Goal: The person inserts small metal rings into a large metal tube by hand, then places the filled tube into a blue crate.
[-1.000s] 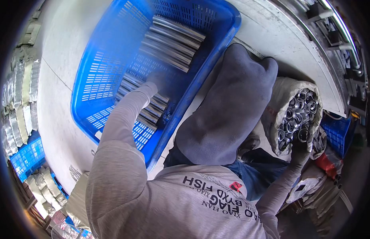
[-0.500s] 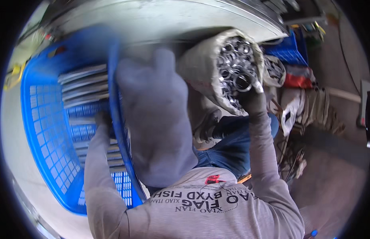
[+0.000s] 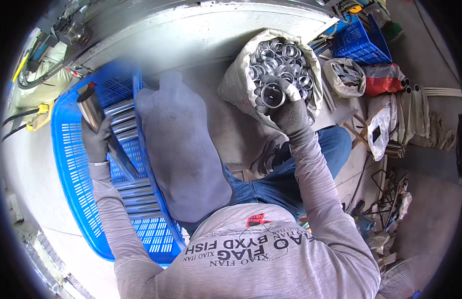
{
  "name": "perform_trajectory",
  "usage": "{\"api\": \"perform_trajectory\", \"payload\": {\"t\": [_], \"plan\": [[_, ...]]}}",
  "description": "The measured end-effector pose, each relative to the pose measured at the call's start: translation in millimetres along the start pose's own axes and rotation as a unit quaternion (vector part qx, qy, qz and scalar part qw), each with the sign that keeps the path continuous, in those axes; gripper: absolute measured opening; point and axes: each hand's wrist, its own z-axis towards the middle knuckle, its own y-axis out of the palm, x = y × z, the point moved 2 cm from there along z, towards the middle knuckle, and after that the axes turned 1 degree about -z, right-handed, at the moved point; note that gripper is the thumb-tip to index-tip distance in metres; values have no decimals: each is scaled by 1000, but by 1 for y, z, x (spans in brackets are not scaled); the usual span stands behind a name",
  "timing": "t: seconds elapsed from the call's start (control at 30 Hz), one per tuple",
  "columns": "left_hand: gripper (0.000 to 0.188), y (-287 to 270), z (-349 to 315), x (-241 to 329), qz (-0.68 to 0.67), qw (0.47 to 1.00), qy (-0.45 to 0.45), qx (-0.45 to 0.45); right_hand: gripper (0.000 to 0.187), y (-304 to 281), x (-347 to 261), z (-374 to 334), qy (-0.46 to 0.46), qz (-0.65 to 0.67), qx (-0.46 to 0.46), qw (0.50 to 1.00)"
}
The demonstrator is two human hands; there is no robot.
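My left hand (image 3: pixel 95 142), in a grey glove, grips a shiny metal tube (image 3: pixel 91 110) above the blue plastic basket (image 3: pixel 66 194). The tube slants, its upper end near the far left of the basket. More metal tubes (image 3: pixel 139 199) lie side by side in the basket. On the right, my gloved right hand (image 3: pixel 293 117) pinches a metal ring (image 3: pixel 274 106) at the mouth of a white woven sack (image 3: pixel 237 74). Many loose metal rings (image 3: pixel 289 51) fill that sack. Ring and tube are well apart.
A smooth grey shape (image 3: pixel 176 149) covers the middle of the view. Beyond the sack stand a smaller sack of metal pieces (image 3: pixel 344 74), a blue crate (image 3: pixel 360 42) and a red-and-white bag (image 3: pixel 385 77). A pale metal panel (image 3: pixel 191 40) runs along the far side.
My left hand has come up out of the basket with a metal tube. My right hand has moved left across the sack's mouth, with a ring now plainly visible in it.
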Motion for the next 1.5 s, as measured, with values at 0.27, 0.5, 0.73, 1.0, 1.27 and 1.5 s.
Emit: {"api": "perform_trajectory", "payload": {"t": [0.27,0.5,0.73,1.0,1.27,1.5], "plan": [[47,157,-80,207,360,815,400,-214,41,32,-53,-6,-15,283,53,958],[37,218,-86,206,415,801,341,-265,24,22,-41,-13,-134,32,115,984],[40,230,-85,205,440,776,348,-288,34,20,-29,-16,-119,127,156,972],[41,234,-89,209,475,746,351,-307,32,24,-19,-16,-55,132,143,979],[56,223,-99,235,233,794,542,-146,35,4,5,-6,131,350,168,912],[22,178,-61,140,-86,957,213,-177,29,-12,20,5,152,516,153,829]]}}
